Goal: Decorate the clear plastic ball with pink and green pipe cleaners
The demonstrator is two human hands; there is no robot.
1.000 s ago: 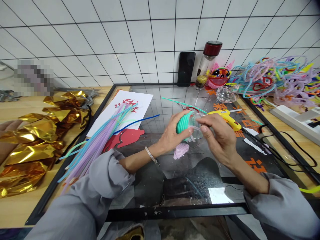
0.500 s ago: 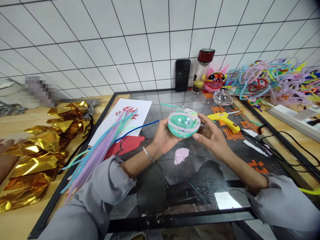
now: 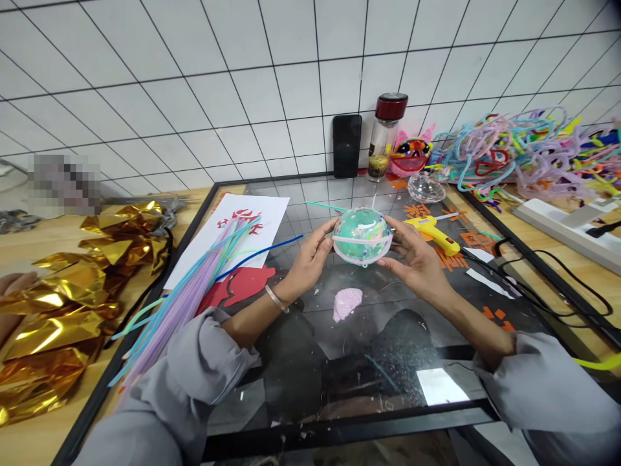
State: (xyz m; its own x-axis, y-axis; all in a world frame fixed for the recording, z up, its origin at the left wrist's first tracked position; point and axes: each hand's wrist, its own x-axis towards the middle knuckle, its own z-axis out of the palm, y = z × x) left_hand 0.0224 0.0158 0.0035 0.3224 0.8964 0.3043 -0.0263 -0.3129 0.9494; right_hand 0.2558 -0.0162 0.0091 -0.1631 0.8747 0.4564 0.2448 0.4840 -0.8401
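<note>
I hold a clear plastic ball [image 3: 361,235] between both hands above the glass-topped work board [image 3: 310,349]. The ball has teal pipe cleaner coiled inside and a white seam round its middle. My left hand [image 3: 307,263] cups its left side, fingers curled against it. My right hand [image 3: 412,254] presses its right side, thumb on top. A small pink fuzzy coil [image 3: 347,302] lies on the glass just below the ball. A yellow glue gun [image 3: 433,232] rests right of my right hand.
A bundle of purple and blue pipe cleaners [image 3: 187,299] lies at left over white paper [image 3: 233,234] and a red cutout. Gold foil [image 3: 68,304] covers the far left. Phone [image 3: 346,146], jar [image 3: 383,137], a clear half-dome [image 3: 427,188], tangled pipe cleaners [image 3: 524,152] and black cables [image 3: 548,291] are behind and right.
The ball has been turned and raised between my hands; its teal coil faced me before, and now the clear dome with the white seam faces me. The view also shifted slightly.
</note>
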